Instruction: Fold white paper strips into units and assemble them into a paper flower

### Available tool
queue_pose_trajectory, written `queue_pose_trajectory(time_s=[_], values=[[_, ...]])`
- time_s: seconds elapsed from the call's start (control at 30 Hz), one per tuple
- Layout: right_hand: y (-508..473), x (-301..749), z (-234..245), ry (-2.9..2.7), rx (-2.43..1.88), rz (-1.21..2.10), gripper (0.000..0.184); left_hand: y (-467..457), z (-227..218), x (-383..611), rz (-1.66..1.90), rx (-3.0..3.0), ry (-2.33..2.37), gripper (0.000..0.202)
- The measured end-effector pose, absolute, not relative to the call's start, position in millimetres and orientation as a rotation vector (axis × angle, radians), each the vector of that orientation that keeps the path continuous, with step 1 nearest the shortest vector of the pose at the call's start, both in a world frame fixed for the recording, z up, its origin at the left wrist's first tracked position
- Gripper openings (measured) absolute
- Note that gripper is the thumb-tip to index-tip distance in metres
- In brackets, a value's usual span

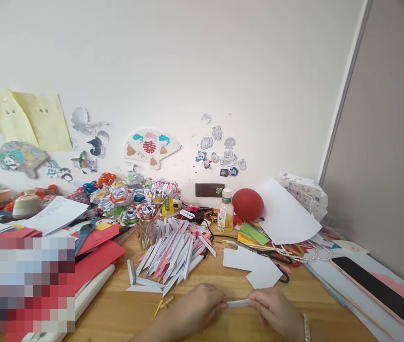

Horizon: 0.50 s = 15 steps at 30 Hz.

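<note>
Strip (238,303) (white paper) links left hand (202,304) and right hand (276,309), each grip pinching it.

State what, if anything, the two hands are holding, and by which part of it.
A narrow white paper strip, held by its two ends: the left hand pinches one, the right hand the other.

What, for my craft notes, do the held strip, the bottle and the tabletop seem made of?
The strip looks like matte white paper: thin, without shine. The bottle seems smooth plastic, possibly glass: it's see-through. The tabletop appears wooden or laminate, smooth, with grain.
</note>
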State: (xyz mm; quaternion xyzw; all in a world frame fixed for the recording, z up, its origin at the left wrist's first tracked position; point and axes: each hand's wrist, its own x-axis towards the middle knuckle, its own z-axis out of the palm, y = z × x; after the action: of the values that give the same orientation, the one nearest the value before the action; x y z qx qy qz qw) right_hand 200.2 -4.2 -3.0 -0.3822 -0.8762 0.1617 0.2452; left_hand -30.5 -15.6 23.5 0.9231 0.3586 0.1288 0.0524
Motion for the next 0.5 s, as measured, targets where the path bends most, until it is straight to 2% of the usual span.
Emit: queue_pose_trajectory(time_s=[0.17,0.5], values=[[-7,199,-5,-2.502,-0.952,-0.142,0.057,-18,21,-30,0.397,2.852,1.107,0.015],[-11,195,2,-2.375,-0.808,-0.317,0.053,-19,31,-30,0.441,2.926,1.125,0.012]])
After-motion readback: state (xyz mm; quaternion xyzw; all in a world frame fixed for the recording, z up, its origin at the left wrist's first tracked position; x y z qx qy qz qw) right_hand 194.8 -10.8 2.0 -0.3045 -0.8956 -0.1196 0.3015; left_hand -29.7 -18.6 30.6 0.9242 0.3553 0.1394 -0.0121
